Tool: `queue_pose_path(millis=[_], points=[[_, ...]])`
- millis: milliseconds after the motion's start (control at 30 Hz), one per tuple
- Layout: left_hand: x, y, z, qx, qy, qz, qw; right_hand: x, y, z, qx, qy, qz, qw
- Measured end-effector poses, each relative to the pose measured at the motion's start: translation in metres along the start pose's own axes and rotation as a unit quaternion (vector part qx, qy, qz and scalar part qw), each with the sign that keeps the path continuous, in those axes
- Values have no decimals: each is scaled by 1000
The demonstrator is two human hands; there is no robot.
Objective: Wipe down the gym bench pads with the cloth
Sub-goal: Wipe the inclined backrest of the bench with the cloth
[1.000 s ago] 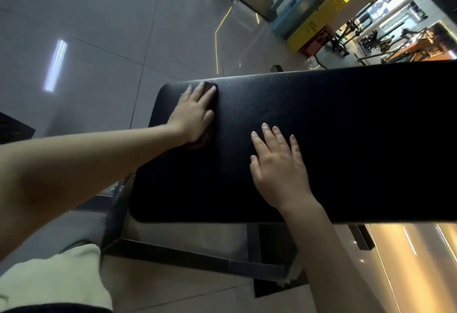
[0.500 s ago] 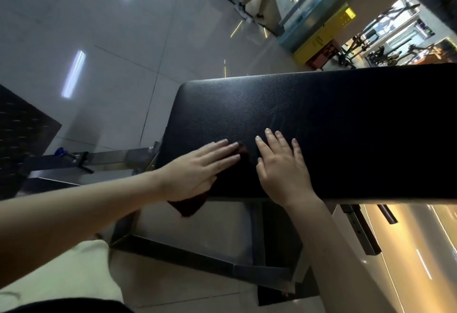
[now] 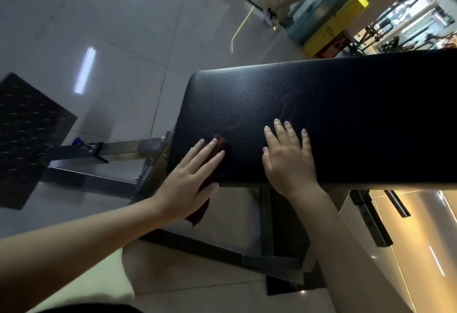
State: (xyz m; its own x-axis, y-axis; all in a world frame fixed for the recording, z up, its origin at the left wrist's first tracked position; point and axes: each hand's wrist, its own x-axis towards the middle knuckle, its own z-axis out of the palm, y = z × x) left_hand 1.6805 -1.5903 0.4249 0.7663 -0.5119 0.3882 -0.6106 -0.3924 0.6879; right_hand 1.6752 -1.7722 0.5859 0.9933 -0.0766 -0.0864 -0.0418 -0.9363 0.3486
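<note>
Head-worn view, tilted downward, close over bench pad [image 3: 321, 114]

free: bench pad [image 3: 346, 110] far side; obstacle: right hand [image 3: 289, 161] just right of cloth [image 3: 221, 143]

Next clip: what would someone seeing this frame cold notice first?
A large black bench pad fills the right half of the view, with both hands laid flat near its near edge. The left hand presses a dark red cloth at the pad's left end, with part of the cloth hanging below the edge. The right hand rests bare on the pad beside it.
</note>
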Motion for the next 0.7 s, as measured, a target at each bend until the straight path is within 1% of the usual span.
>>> queue_pose_path(millis=[67, 100, 167, 233, 300, 400, 467, 500, 567, 633, 700], points=[[2, -15, -1, 46, -11, 60, 997, -1, -2, 3, -8, -2, 0, 1000], [6, -22, -3, 55, -19, 78, 995, -3, -3, 4, -10, 4, -1, 1000], [12, -28, -7, 28, -29, 83, 996, -7, -5, 6, 0, 25, -8, 1000], [15, -29, -8, -25, -26, 60, 998, -11, -6, 8, 2, 17, -11, 1000], [21, -34, -9, -74, -7, 19, 997, -19, -9, 7, 8, 11, -13, 1000], [49, -45, -14, -122, 29, -121, 985, -30, -13, 4, 4, -6, -17, 1000], [64, -42, -19, -101, 25, -206, 973, -37, -16, 2, -1, -28, -15, 999], [66, -35, -19, -88, 24, -232, 968, -41, -18, 0, -4, -36, -13, 999], [58, -11, -19, -81, 21, -247, 965, -50, -23, -4, -2, -48, -8, 999], [38, 16, -16, -98, 4, -209, 973, -62, -27, -6, 6, -55, -7, 998], [21, 39, -18, -145, -25, -167, 975, -75, -29, -7, 40, -53, -6, 998]])
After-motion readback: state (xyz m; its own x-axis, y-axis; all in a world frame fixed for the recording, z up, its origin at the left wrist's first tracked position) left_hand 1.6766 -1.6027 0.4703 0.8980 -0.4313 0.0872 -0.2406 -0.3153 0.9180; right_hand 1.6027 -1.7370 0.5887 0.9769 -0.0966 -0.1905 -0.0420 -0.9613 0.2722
